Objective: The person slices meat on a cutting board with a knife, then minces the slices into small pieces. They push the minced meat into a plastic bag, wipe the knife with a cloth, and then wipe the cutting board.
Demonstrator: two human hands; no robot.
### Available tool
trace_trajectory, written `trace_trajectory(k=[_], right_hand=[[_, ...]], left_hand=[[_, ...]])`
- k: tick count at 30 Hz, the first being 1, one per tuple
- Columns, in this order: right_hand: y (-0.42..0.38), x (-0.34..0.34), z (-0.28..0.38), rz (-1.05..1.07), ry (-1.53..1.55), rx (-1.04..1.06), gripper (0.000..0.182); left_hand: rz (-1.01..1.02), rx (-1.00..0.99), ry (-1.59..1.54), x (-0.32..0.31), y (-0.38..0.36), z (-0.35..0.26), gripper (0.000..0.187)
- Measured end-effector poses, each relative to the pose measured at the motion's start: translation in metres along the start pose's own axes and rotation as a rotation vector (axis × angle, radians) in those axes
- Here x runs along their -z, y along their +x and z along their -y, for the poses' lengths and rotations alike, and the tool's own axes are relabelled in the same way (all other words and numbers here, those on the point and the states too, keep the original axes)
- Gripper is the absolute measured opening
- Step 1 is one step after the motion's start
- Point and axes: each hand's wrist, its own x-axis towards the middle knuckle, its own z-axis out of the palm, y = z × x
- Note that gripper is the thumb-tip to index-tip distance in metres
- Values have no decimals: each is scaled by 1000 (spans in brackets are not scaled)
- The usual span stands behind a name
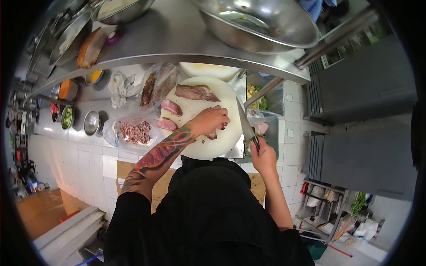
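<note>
Lying under the curled left fingers, the meat piece seems soft, slippery, better pressed from above; whether they grip it, I cannot tell. Rightward, right fingers hold the knife by its handle.

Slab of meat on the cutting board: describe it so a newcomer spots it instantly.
Find the nearer round white board, under the left hand. Near its far edge, beyond that hand, lies a long brown slab. It is clearly longer than the pink-faced chunks nearer the person.
</note>
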Motion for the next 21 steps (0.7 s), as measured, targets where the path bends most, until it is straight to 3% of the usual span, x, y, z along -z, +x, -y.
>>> trace_trajectory(k=[2, 6, 11, 17, 21], right_hand=[[-9, -11, -3, -52, 46, -40, 32], [-24, -23, -7, -27, 96, -66, 33], [-25, -27, -8, -36, 73, -46, 34], [-23, -20, -4, 3, 5, -18, 31], [-19, -19, -9, 5, 12, 16, 30]], left_hand=[[170, 34, 68, 12, 3, -1, 58], [202, 67, 22, 19, -4, -1, 43], [-204, -66, 38, 6, 6, -5, 25], [16, -4, -4, 14, -11, 3, 30], [-103, 18, -66, 11, -16, 6, 38]])
